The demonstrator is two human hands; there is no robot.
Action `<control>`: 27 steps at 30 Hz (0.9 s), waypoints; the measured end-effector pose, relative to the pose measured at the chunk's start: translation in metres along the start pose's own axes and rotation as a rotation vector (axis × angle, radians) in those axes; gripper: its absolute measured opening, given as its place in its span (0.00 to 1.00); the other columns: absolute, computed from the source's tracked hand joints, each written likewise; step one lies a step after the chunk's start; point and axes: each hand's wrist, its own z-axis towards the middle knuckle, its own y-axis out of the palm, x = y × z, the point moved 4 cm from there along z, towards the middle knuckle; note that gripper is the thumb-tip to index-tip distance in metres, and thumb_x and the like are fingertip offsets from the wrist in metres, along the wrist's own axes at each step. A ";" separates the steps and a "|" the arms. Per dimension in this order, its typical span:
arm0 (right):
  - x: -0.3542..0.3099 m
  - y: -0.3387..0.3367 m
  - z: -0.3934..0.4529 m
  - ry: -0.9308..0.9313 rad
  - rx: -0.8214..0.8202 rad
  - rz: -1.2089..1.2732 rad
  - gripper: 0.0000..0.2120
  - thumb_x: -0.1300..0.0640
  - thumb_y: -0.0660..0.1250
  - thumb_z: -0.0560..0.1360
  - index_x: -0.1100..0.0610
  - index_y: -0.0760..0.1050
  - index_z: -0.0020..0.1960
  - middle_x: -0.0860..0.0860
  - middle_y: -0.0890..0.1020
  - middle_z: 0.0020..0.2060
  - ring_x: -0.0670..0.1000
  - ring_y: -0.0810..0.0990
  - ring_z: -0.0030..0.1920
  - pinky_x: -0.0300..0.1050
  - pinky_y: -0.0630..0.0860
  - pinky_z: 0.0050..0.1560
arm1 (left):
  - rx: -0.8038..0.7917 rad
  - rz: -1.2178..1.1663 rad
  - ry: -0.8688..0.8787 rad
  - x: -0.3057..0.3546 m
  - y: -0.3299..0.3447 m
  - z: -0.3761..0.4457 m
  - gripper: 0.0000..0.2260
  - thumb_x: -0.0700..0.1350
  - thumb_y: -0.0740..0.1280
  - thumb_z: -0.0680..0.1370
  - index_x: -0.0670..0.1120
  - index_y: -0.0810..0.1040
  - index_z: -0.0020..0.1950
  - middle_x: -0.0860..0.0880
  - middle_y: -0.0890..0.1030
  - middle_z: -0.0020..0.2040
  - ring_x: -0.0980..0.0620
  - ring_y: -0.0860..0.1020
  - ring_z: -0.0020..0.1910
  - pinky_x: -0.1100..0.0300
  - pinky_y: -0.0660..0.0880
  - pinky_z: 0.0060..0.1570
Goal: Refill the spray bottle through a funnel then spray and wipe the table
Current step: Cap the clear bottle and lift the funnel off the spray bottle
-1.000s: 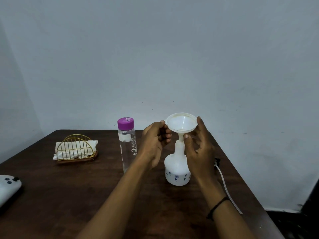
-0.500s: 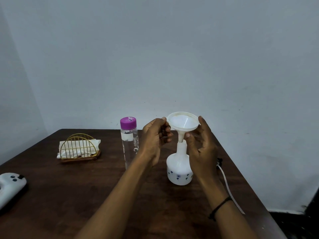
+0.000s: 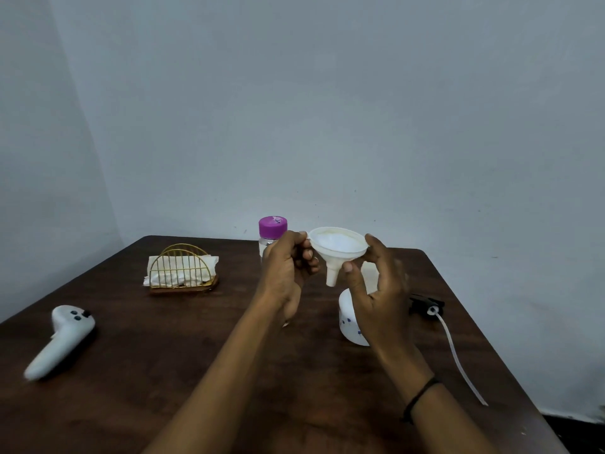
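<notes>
**Funnel held in the air by both hands, clear of the bottle**

Both hands are up over the dark brown wooden table (image 3: 163,371), sharing a small white plastic funnel (image 3: 337,253). The left hand (image 3: 286,273) has its fingers curled in, pinching the little tab on the funnel's rim. The right hand (image 3: 376,296) holds the other side, with the forefinger up against the rim and the thumb pressed to the spout. The spout hangs free and tilts slightly; it is not in any opening.

The squat white spray bottle with small blue flowers (image 3: 350,326) stands on the table below, mostly hidden behind the right hand. Its black trigger head with a long white tube (image 3: 429,308) lies on the table to the right. A clear water bottle with a purple cap (image 3: 272,227) stands behind the left hand. Further left are a gold wire holder of white napkins (image 3: 181,271) and a white handheld controller (image 3: 62,339)
</notes>
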 end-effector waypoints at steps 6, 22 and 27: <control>-0.024 0.025 -0.015 -0.042 -0.053 0.078 0.25 0.46 0.65 0.76 0.57 0.73 0.69 0.47 0.80 0.57 0.47 0.78 0.57 0.41 0.76 0.57 | 0.093 -0.042 0.029 0.020 -0.037 -0.016 0.12 0.42 0.62 0.77 0.44 0.72 0.33 0.51 0.69 0.24 0.54 0.68 0.24 0.61 0.68 0.29; -0.049 0.141 -0.073 0.211 -0.749 0.055 0.40 0.45 0.63 0.77 0.42 0.41 0.79 0.50 0.74 0.69 0.53 0.73 0.68 0.55 0.73 0.66 | 0.486 0.062 -0.088 0.030 -0.163 -0.018 0.10 0.42 0.61 0.75 0.46 0.70 0.33 0.52 0.68 0.24 0.54 0.66 0.23 0.62 0.66 0.25; -0.041 0.159 -0.076 0.376 -0.786 0.074 0.40 0.51 0.66 0.78 0.49 0.44 0.80 0.48 0.75 0.69 0.49 0.71 0.70 0.46 0.67 0.68 | 0.552 0.099 -0.160 0.020 -0.176 -0.009 0.09 0.42 0.63 0.76 0.45 0.73 0.35 0.51 0.70 0.25 0.53 0.68 0.26 0.60 0.69 0.28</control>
